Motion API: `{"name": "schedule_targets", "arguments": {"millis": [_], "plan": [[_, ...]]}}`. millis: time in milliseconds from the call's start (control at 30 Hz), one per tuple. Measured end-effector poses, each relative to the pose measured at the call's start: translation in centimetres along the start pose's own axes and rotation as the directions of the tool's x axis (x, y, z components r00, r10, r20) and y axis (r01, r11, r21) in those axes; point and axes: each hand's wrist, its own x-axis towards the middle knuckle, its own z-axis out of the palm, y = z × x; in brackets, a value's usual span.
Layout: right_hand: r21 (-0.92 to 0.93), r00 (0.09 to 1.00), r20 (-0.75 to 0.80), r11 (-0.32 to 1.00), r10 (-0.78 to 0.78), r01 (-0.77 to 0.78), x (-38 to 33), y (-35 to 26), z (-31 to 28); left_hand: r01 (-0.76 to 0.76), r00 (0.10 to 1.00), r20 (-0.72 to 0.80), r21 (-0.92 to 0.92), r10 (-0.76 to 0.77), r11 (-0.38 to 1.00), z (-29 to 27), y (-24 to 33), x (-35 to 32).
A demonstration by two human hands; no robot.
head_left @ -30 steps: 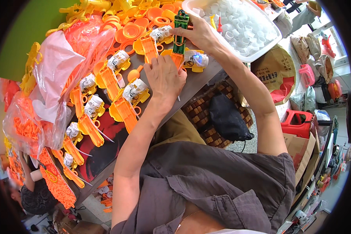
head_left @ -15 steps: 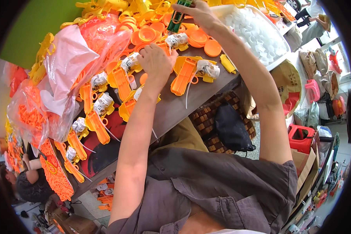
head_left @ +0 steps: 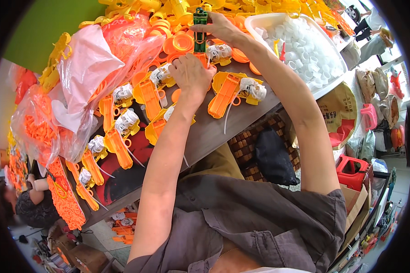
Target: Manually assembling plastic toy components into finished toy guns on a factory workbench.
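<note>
Grip of right hand (head_left: 221, 29) clasps green block (head_left: 200, 31); left hand (head_left: 191, 75) curled palm-down, hold unclear.

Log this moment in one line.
left hand: at orange toy part; right hand: holding green block; nearby: white tub, white pieces

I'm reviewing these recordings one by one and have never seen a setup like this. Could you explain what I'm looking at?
There is no robot here: a person works with two bare hands. The view comes from a wide fisheye camera worn on the head, looking down, so straight edges bend near the rim. Picture left is the person's left. The right hand holds a green block; the left hand is just below it, hiding what its fingers touch. On the table lie orange-and-white assemblies, orange discs and a white tub of white plastic pieces.
</note>
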Motion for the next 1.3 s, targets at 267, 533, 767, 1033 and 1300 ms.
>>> {"name": "schedule_targets", "arguments": {"millis": [267, 533, 767, 1033, 1300], "plan": [[0.017, 0.999, 0.013, 0.999, -0.029, 0.029, 0.2, 0.3, 0.4, -0.017, 0.998, -0.065, 0.037, 0.020, 0.999, 0.5, -0.1, -0.2], [0.160, 0.987, -0.025, 0.975, 0.159, -0.153, -1.7, -5.5, 1.0, -0.126, 0.989, -0.080, -0.037, 0.123, 0.991, -2.7, -3.8, -1.9], [0.316, 0.994, 0.027, 0.945, -0.102, 0.088, -0.2, -6.4, 9.6, 0.057, 0.983, -0.179, 0.140, -0.031, 0.989, -6.8, -13.0, -6.0], [0.147, 0.972, 0.185, 0.982, -0.146, 0.119, 0.9, -4.5, 15.1, 0.164, 0.985, 0.033, 0.131, -0.170, 0.978, -6.6, -11.8, -5.4], [0.155, 0.961, 0.218, 0.978, -0.168, 0.136, 2.0, -3.8, 15.0, 0.193, 0.981, 0.008, 0.127, -0.196, 0.973, -5.9, -11.8, -5.4]]}}
